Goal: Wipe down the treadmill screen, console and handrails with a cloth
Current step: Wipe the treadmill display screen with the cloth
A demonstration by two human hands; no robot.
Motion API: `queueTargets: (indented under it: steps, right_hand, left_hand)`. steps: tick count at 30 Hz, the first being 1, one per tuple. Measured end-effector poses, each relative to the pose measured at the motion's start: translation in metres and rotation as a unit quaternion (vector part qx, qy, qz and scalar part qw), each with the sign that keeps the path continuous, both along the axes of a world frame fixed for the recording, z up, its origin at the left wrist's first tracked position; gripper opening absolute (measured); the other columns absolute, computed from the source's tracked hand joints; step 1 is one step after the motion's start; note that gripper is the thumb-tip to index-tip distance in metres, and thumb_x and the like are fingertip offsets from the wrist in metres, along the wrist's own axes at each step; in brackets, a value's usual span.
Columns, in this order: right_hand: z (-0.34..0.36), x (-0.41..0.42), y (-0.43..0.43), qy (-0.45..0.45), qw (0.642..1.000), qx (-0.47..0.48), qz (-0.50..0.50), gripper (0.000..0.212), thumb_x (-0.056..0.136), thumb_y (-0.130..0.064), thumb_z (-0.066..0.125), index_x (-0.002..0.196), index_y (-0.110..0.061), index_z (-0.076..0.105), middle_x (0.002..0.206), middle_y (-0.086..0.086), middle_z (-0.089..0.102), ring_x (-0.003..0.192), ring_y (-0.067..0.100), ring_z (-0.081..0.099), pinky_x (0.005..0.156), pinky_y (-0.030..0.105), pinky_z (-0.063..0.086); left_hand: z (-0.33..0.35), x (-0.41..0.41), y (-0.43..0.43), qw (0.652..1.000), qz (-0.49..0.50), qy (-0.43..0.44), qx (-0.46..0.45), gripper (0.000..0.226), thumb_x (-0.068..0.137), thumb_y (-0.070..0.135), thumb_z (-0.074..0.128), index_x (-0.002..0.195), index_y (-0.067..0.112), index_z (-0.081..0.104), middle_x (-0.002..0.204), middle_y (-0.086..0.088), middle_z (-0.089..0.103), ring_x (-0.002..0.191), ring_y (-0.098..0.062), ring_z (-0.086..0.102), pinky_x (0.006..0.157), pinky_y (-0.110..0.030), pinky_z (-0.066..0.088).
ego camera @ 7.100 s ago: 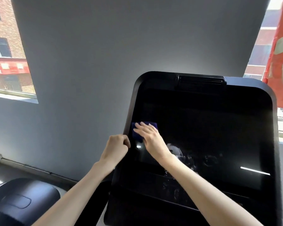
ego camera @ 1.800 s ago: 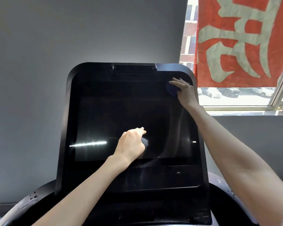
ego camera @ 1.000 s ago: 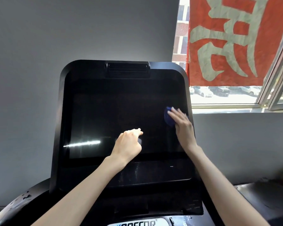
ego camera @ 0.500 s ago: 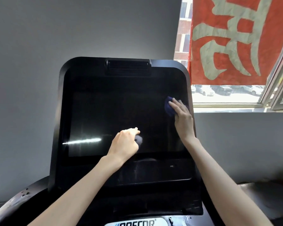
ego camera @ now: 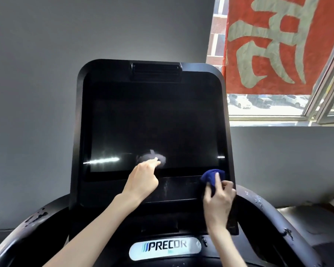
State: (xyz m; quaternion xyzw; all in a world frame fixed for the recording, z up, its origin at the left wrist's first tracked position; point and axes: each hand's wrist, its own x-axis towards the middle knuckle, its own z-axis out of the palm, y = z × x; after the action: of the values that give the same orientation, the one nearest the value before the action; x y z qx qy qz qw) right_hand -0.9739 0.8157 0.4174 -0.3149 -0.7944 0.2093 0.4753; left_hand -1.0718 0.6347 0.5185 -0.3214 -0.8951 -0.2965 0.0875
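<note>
Right hand (ego camera: 218, 201) grips the bunched blue cloth (ego camera: 210, 177), pressing it on the frame at the bottom-right corner of the screen (ego camera: 152, 122); left hand (ego camera: 141, 182) curled, holding nothing, index tip touching the screen's bottom edge near centre; droplets on right handrail (ego camera: 274, 218); Precor badge (ego camera: 165, 247) on console base below; red banner (ego camera: 278, 45) in window, right.

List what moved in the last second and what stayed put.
The right hand slid the cloth down the right edge of the screen to its lower right corner, reaching the panel below. It still holds the cloth. The left hand stayed, fingertip touching the screen's lower middle.
</note>
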Motion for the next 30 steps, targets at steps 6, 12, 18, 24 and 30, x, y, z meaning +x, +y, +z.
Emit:
queueTargets:
  steps: [6,12,18,24,30]
  right_hand:
    - [-0.007,-0.034,-0.080,-0.041,0.965,0.192,0.173,0.053,0.074,-0.008,0.074,0.124,-0.007,0.059,0.107,0.005,0.055,0.097,0.020,0.047,0.081,0.032,0.054]
    - [0.005,0.003,0.012,-0.059,0.991,0.124,0.001,0.049,0.074,-0.006,0.075,0.122,-0.009,0.061,0.098,0.009,0.055,0.087,0.028,0.052,0.065,0.039,0.054]
    - [0.029,-0.024,-0.033,-0.047,0.998,-0.011,-0.042,0.045,0.077,-0.010,0.070,0.121,-0.007,0.061,0.093,0.013,0.055,0.084,0.032,0.052,0.054,0.035,0.045]
    - [0.012,-0.060,-0.163,-0.099,0.963,0.200,0.150,0.052,0.065,-0.020,0.080,0.115,-0.017,0.065,0.092,-0.005,0.060,0.078,0.014,0.053,0.052,0.020,0.049]
    - [0.020,-0.036,-0.104,-0.146,0.967,0.184,0.099,0.051,0.066,-0.019,0.080,0.114,-0.015,0.064,0.090,0.000,0.058,0.075,0.020,0.057,0.041,0.026,0.046]
  left_hand:
    - [-0.011,0.001,-0.019,1.000,0.014,0.008,0.005,0.069,0.072,-0.015,0.038,0.136,0.009,0.051,0.145,-0.002,0.045,0.137,-0.013,0.038,0.114,-0.022,0.026]
    - [-0.016,0.008,-0.034,1.000,-0.008,0.006,0.010,0.073,0.074,-0.018,0.035,0.140,0.010,0.044,0.149,0.000,0.038,0.141,-0.009,0.029,0.114,-0.018,0.019]
    - [-0.012,-0.001,-0.062,1.000,0.018,0.009,0.020,0.073,0.074,-0.019,0.036,0.140,0.010,0.044,0.149,0.001,0.038,0.141,-0.009,0.029,0.113,-0.018,0.021]
    - [-0.009,-0.009,-0.091,0.999,0.044,0.000,0.012,0.071,0.075,-0.017,0.037,0.141,0.010,0.043,0.150,0.000,0.038,0.141,-0.009,0.028,0.114,-0.018,0.020]
    - [-0.012,-0.013,-0.115,0.999,0.049,-0.017,0.002,0.074,0.076,-0.018,0.037,0.144,0.012,0.038,0.153,0.003,0.031,0.143,-0.008,0.022,0.115,-0.022,0.020]
